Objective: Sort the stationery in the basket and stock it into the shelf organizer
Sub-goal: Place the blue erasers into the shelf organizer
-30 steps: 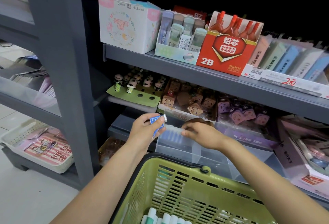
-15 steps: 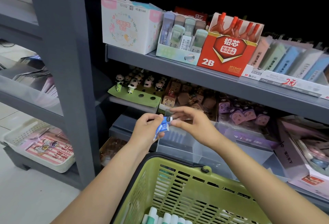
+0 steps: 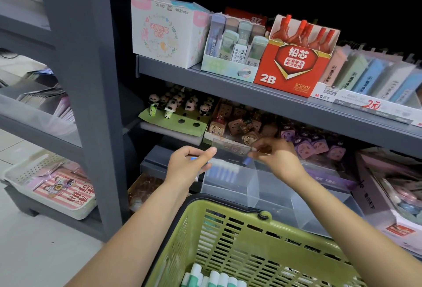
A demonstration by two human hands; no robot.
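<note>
1. We are taking the clear organizer (image 3: 230, 186) as our landmark; it is sitting on the low shelf just behind the green basket (image 3: 239, 241).
2. Our left hand (image 3: 189, 164) is hovering at the organizer's left rear corner, its fingers curled round a small blue-and-white pack (image 3: 194, 159), mostly hidden in the palm.
3. Our right hand (image 3: 276, 158) is hovering above the organizer's rear edge, its fingers pinching one small blue piece (image 3: 247, 161) by its top, so that it is hanging upright.
4. That piece is sitting directly over the organizer's left compartment, where a row of blue pieces (image 3: 222, 171) is already standing; their number is too blurred to count.
5. We are judging the coming move as a short drop straight down, long axis kept upright, and the right hand is the nearer one.
6. We are counting two hands, one basket, one organizer with at least three compartments in view, and about six green-and-white pens (image 3: 212, 280) lying in the basket's near end.
</note>
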